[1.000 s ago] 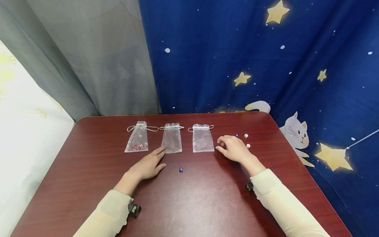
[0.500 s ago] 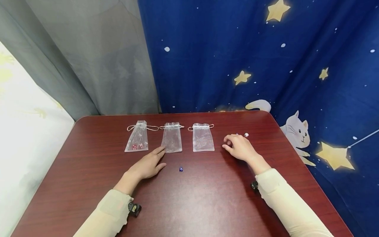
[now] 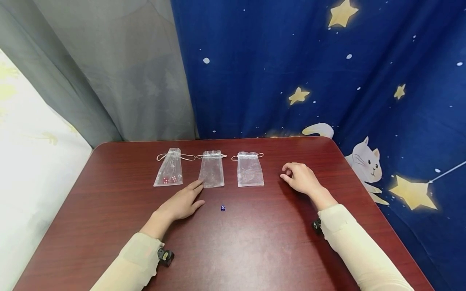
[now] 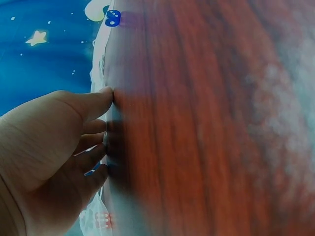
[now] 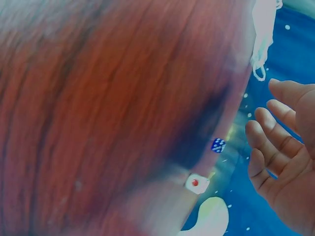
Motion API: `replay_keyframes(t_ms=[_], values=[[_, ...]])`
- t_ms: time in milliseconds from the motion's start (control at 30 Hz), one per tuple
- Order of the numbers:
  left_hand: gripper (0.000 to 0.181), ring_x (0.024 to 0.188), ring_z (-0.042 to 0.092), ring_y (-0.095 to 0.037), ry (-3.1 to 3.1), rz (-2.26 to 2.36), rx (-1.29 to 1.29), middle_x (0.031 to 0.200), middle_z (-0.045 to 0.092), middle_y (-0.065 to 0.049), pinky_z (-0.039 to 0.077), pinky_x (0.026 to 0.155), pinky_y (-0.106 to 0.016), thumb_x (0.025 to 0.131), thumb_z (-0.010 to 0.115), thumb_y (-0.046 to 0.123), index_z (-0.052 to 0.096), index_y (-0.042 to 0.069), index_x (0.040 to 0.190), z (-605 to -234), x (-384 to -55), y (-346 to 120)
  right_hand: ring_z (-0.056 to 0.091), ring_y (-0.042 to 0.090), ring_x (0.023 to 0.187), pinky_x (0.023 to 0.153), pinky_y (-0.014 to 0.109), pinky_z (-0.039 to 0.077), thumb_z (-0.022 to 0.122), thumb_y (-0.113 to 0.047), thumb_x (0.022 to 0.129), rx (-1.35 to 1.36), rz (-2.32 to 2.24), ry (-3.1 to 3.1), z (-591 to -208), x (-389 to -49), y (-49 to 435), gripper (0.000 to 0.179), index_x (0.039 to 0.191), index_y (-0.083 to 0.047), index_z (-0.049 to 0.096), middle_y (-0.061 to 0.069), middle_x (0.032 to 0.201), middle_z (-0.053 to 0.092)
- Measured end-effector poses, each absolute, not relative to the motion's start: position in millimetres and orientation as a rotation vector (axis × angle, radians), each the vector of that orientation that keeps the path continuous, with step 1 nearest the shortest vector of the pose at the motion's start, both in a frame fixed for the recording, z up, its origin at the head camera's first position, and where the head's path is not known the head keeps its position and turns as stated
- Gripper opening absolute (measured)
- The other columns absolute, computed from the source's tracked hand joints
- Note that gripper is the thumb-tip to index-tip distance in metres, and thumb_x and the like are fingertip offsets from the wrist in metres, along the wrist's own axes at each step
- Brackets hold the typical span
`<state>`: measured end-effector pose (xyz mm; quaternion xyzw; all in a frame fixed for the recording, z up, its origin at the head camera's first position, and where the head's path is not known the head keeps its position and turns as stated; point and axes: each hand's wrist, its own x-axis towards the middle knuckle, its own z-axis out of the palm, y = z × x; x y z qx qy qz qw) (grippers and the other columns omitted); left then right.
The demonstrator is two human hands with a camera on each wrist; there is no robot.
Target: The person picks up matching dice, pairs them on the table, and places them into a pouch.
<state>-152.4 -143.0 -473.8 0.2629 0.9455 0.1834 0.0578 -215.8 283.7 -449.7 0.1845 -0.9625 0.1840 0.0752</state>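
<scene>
My left hand (image 3: 179,204) lies on the table with its fingers extended, fingertips at the lower left corner of the middle mesh drawstring bag (image 3: 212,170). To the right of its thumb is a blue die (image 3: 223,208). My right hand (image 3: 303,178) hovers over the table's right part with loosely bent fingers and nothing between them. Below those fingers, the right wrist view shows another blue die (image 5: 218,145) and a white die (image 5: 196,183) with a red dot. In the head view the right hand hides them.
A left mesh bag (image 3: 172,163) holds two red dice (image 3: 170,180). A right mesh bag (image 3: 250,170) lies flat in the same row. The dark red table (image 3: 233,250) ends at a grey curtain (image 3: 145,81) and a blue starry curtain (image 3: 255,81).
My right hand has moved right, away from the right bag, and now covers the dice that showed beside it. The left hand stays in place.
</scene>
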Motion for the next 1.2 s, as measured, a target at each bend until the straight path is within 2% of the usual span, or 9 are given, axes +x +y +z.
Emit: replay_keyframes(t_ms=[300, 633, 833, 1200], values=[[0.06, 0.145, 0.036, -0.037, 2.858, 0.555, 0.793, 0.159, 0.035, -0.022, 0.035, 0.115, -0.052, 0.101, 0.063, 0.026, 0.046, -0.009, 0.146, -474, -153, -143, 0.061, 0.025, 0.079, 0.07, 0.047, 0.05, 0.075, -0.018, 0.091, 0.433, 0.53, -2.917, -455, -223, 294, 0.014, 0.099, -0.008, 0.069, 0.004, 0.085, 0.063], [0.06, 0.146, 0.035, -0.036, 2.854, 0.568, 0.788, 0.16, 0.034, -0.021, 0.035, 0.116, -0.051, 0.101, 0.063, 0.026, 0.045, -0.009, 0.147, -472, -154, -142, 0.065, 0.032, 0.09, 0.077, 0.053, 0.052, 0.074, -0.017, 0.092, 0.337, 0.514, -2.939, -455, -236, 302, 0.019, 0.105, -0.004, 0.069, 0.012, 0.094, 0.067], [0.06, 0.146, 0.036, -0.036, 2.858, 0.571, 0.794, 0.159, 0.035, -0.022, 0.035, 0.116, -0.051, 0.101, 0.063, 0.026, 0.045, -0.009, 0.146, -473, -154, -143, 0.063, 0.032, 0.087, 0.075, 0.053, 0.052, 0.073, -0.017, 0.092, 0.294, 0.477, -2.981, -456, -242, 303, 0.022, 0.108, -0.002, 0.068, 0.013, 0.093, 0.066], [0.06, 0.145, 0.036, -0.036, 2.864, 0.573, 0.787, 0.159, 0.036, -0.022, 0.035, 0.115, -0.051, 0.101, 0.064, 0.026, 0.046, -0.009, 0.146, -474, -154, -143, 0.062, 0.033, 0.089, 0.078, 0.053, 0.052, 0.071, -0.017, 0.094, 0.273, 0.412, -3.056, -457, -250, 302, 0.024, 0.111, 0.0, 0.067, 0.015, 0.094, 0.065]])
